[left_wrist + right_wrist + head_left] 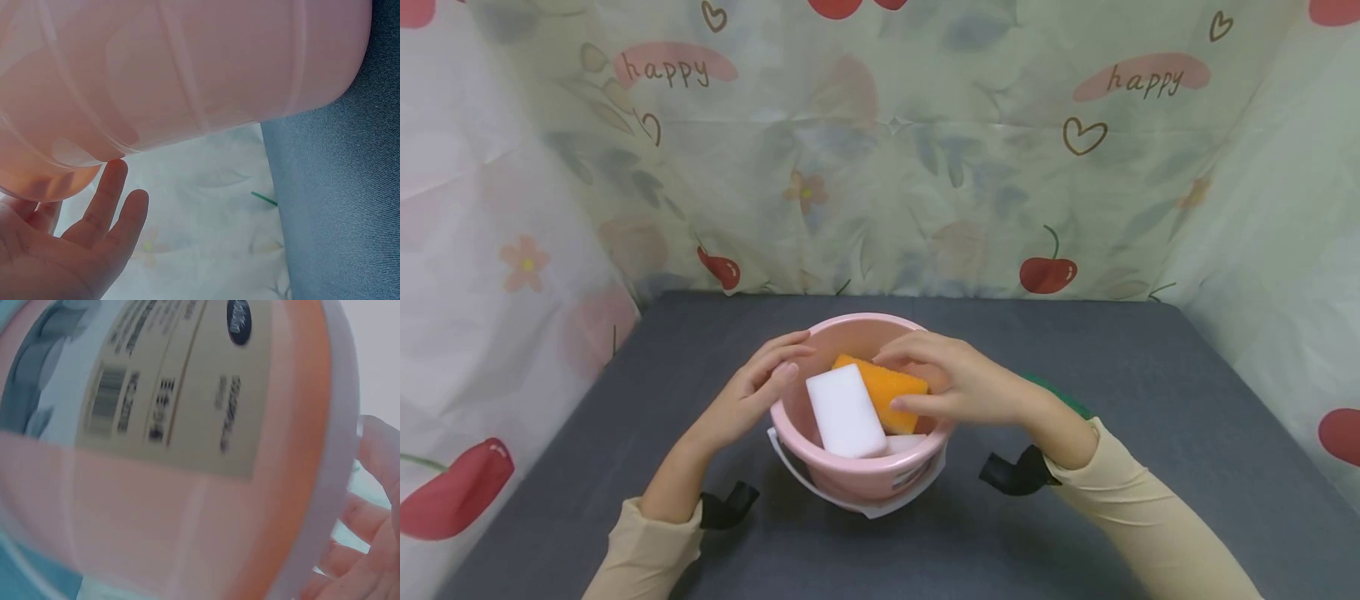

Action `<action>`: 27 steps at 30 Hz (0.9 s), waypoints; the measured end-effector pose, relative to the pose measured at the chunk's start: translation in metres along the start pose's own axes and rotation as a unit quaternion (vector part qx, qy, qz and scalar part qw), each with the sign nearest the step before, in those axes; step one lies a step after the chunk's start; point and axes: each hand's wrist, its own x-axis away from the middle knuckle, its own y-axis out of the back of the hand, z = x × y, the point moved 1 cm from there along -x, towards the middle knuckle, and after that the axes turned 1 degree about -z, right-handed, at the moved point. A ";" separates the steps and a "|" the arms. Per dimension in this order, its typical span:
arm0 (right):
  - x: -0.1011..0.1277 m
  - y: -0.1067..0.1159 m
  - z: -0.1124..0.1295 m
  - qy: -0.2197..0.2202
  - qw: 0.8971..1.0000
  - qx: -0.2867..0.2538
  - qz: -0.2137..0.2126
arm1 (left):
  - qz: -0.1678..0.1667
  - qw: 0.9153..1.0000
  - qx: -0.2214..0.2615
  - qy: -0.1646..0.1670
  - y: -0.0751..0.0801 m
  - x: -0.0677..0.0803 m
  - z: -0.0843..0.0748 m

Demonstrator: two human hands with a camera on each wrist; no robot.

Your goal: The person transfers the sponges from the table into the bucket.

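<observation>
A pink bucket [857, 482] with a white handle [801, 477] stands on the dark grey table [1150, 392], near its front. Inside lean an orange sponge [886, 385] and a white sponge block [844, 410], with another white piece [904, 443] lower down. My right hand [942, 385] reaches over the bucket's right rim and pinches the orange sponge between thumb and fingers. My left hand [762, 385] rests with relaxed fingers on the left rim. In the left wrist view, straight fingers [103, 206] lie beside the bucket wall [187, 69]. The right wrist view is filled by the bucket's label [169, 381].
A green object [1063, 398] lies on the table behind my right wrist, mostly hidden. Patterned cloth walls [880, 167] close in the table at the back and on both sides. Black wrist straps [1015, 473] sit on both forearms.
</observation>
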 end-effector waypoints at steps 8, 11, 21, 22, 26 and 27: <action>0.018 0.015 -0.011 0.017 0.997 0.032 -0.069 | 0.001 1.000 0.002 -0.001 0.000 0.000 -0.001; 0.025 0.019 -0.015 0.009 0.996 0.041 -0.084 | 0.001 1.000 0.002 0.001 0.000 0.000 -0.001; 0.042 0.028 -0.028 -0.057 0.992 0.036 -0.107 | 0.000 1.000 0.001 0.001 0.000 0.000 -0.001; 0.044 0.029 -0.029 -0.063 0.991 0.038 -0.108 | 0.000 1.000 0.001 0.002 0.000 0.000 -0.001; 0.050 0.030 -0.036 -0.081 0.989 0.047 -0.113 | 0.001 1.000 0.002 0.002 0.000 0.000 0.000; 0.052 0.030 -0.038 -0.087 0.988 0.049 -0.113 | 0.002 1.000 0.003 0.002 0.000 0.000 0.000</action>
